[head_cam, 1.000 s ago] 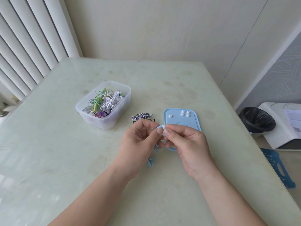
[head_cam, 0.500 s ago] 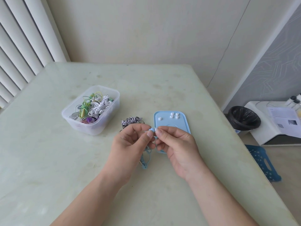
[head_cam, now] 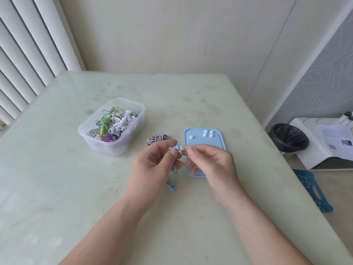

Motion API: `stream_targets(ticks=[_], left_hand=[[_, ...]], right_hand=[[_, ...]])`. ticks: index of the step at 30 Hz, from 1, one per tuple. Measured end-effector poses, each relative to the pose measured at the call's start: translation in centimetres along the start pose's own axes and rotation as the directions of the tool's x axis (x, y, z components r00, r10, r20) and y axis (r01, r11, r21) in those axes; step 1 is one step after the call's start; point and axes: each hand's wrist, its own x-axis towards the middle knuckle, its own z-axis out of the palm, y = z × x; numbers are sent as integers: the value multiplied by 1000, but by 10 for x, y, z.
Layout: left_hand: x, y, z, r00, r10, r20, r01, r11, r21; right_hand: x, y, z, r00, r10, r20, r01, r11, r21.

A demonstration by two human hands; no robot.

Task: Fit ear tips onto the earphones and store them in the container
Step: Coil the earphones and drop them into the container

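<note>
Pinching a pale blue earphone [head_cam: 176,148] between thumb and forefinger of the left grip [head_cam: 152,165], just above the middle of the surface [head_cam: 57,188], with the other fingers loosely curled. Meeting it from the right with the right grip [head_cam: 212,163], thumb and forefinger closed on a small white ear tip [head_cam: 181,148] that touches the bud's right end; cannot tell how far on it sits. Trailing below the left grip, the earphone's blue cable [head_cam: 172,180], looped down onto the surface on the near side.

Directly behind and under the right grip, flat on the surface, a light blue lid [head_cam: 222,142]. On its far half, five loose ear tips [head_cam: 208,133]: four bunched together to the right, one apart to the left. Just left of the lid, beyond the left grip's fingertips, a black-and-white striped earphone bundle [head_cam: 157,139].

Farther left, well apart from both grips, a clear plastic container [head_cam: 114,149], open and holding a tangle of coiled earphones [head_cam: 114,125] in white, green, yellow and purple.

Off the surface to the right, on the floor: a bin [head_cam: 289,138] lined with a black bag, a blue stool [head_cam: 313,190], and a white unit [head_cam: 313,157] with printed papers on top. Along the left wall, white vertical blinds [head_cam: 28,54].
</note>
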Motion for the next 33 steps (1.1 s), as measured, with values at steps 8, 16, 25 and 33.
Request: stream_targets(ticks=[8, 16, 25, 33], left_hand=[[1, 1, -4, 1000, -26, -3, 26, 999, 41], [3, 1, -6, 999, -53, -13, 53, 999, -11], [0, 5, -4, 1000, -12, 4, 12, 999, -47], [0, 4, -4, 999, 42, 29, -43, 998, 44]], right_hand=[[86, -3, -11, 996, -90, 13, 71, 679, -730], [100, 6, -12, 991, -120, 59, 119, 591, -798], [22, -5, -1, 999, 41, 27, -41, 999, 2], [14, 1, -1, 989, 90, 119, -121, 948, 293]])
